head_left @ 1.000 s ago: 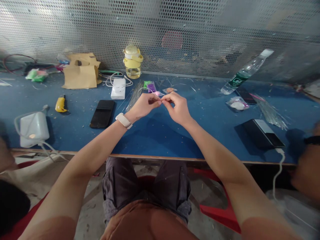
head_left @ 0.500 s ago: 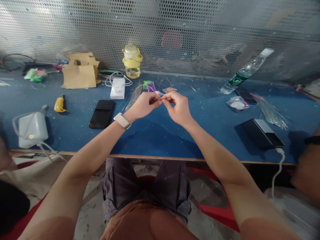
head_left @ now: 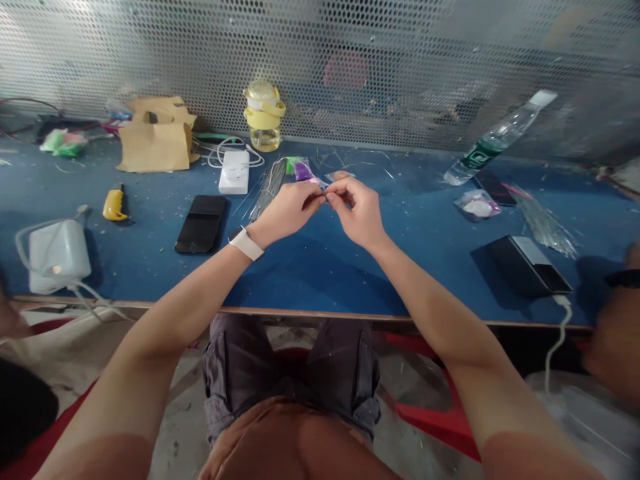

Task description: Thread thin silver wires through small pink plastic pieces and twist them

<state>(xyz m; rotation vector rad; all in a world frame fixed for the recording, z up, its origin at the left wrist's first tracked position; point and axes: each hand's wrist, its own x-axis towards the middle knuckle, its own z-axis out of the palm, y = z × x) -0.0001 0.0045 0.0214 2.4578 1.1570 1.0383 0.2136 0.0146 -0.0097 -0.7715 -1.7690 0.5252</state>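
My left hand (head_left: 296, 208), with a pale watch band on its wrist, is closed in a pinch above the blue table. Almost touching it, my right hand (head_left: 356, 208) pinches too, fingertips against fingertips. Whatever lies between them is too small to make out. Just behind the hands are a purple packet (head_left: 303, 171) and a green packet (head_left: 293, 164). A bundle of thin wire-like strands (head_left: 270, 188) lies beside my left hand. Behind my right hand rests a small clear bag (head_left: 341, 176) with something brownish inside.
Left of my hands are a black phone (head_left: 201, 224), a white power bank (head_left: 235, 172), a yellow cutter (head_left: 115, 204) and brown paper (head_left: 155, 145). A yellow-topped bottle (head_left: 264, 117) stands behind. To the right are a leaning water bottle (head_left: 500, 139) and a dark box (head_left: 525, 263).
Both hands stay pinched together at nearly the same place, with small shifts of the fingers. The view has tilted and moved slightly.
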